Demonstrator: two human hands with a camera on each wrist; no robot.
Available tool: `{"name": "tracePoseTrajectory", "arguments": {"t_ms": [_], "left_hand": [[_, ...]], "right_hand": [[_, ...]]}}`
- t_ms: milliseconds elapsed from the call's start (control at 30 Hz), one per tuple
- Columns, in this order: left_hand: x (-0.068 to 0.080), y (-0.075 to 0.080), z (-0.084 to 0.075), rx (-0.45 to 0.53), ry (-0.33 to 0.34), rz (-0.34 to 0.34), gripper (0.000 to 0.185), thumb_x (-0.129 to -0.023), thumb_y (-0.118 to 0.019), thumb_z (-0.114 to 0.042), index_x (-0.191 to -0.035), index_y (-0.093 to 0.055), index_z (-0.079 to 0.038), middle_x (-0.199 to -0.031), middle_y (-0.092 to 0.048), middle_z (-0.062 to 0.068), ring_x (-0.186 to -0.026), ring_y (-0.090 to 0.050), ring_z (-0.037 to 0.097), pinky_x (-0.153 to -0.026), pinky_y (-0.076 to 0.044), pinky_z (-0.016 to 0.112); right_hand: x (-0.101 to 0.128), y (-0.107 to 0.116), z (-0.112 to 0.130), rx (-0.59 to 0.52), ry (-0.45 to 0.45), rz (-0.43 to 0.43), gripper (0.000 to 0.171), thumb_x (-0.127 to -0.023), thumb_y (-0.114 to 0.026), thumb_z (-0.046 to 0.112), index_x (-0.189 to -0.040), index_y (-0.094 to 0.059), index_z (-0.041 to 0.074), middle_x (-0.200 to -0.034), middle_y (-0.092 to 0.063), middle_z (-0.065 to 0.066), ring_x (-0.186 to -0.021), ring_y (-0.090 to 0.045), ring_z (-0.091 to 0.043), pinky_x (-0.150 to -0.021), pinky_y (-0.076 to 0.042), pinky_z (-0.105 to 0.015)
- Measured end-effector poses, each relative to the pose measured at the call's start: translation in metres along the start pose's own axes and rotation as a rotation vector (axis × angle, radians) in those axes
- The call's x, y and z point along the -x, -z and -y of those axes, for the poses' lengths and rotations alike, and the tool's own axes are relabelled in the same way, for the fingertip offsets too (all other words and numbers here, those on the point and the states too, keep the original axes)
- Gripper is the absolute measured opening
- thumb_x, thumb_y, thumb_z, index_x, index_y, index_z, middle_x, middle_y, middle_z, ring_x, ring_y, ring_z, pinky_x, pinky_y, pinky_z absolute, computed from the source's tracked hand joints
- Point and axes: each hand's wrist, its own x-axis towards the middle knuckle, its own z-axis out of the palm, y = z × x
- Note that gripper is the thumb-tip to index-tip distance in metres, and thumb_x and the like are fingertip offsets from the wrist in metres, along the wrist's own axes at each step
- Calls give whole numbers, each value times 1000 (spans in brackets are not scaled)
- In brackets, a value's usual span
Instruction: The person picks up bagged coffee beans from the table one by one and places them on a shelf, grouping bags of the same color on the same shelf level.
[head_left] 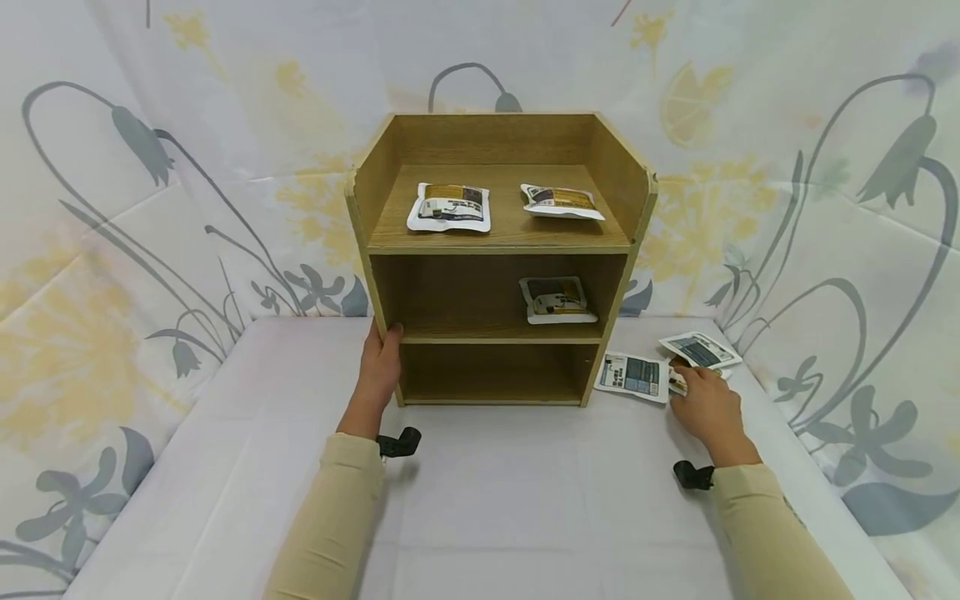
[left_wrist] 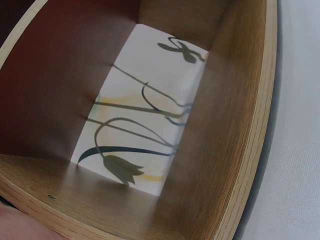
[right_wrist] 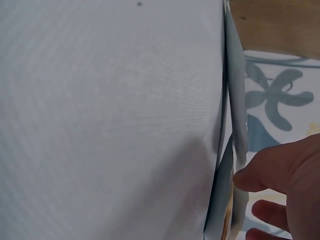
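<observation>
A small wooden shelf unit stands on the white table. My left hand grips its left side panel, with the thumb at the front edge; in the left wrist view only a bit of that hand shows beside the lower compartment. At the right, my right hand reaches over a white-edged food pouch, which it partly hides. In the right wrist view the thumb is at the pouch edges, the fingers apart from it. Another pouch overlaps behind, and one more pouch lies by the shelf.
On the top shelf lie a pouch at left and a second pouch at right. The middle compartment holds one pouch on its right side. Flower-printed cloth hangs behind and along both sides of the table.
</observation>
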Motion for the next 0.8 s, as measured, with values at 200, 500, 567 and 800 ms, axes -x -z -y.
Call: {"name": "tracePoseTrajectory", "arguments": {"t_ms": [200, 500, 567, 800], "left_hand": [[0, 0, 0, 1, -5, 1, 57, -101, -34, -41, -154, -22, -24, -153, -34, 13, -141, -33, 31, -117, -25, 51], [3, -1, -4, 9, 15, 16, 56, -102, -33, -40, -155, -19, -26, -155, -32, 12, -142, -31, 31, -116, -25, 52], [3, -1, -5, 11, 21, 20, 56, -103, -32, -39, -155, -18, -26, -155, -32, 12, -141, -33, 32, -116, -25, 53], [3, 0, -4, 8, 25, 19, 56, -103, -32, -40, -155, -17, -27, -155, -32, 13, -141, -33, 33, -115, -25, 55]], "right_hand": [[-5, -6, -4, 26, -18, 18, 54, -90, -49, 16, -141, -42, 0, -139, -40, -33, -121, -39, -56, -85, -37, -70], [-12, -6, -8, 36, -18, 42, 53, -90, -52, 17, -140, -43, 2, -138, -40, -33, -120, -37, -57, -84, -36, -71], [-14, -7, -8, 38, -17, 41, 52, -90, -53, 17, -139, -44, 2, -137, -41, -33, -120, -38, -56, -84, -36, -70], [-21, -8, -9, 68, 8, 33, 49, -89, -57, 17, -135, -49, 2, -132, -45, -33, -114, -42, -56, -81, -38, -69]]}}
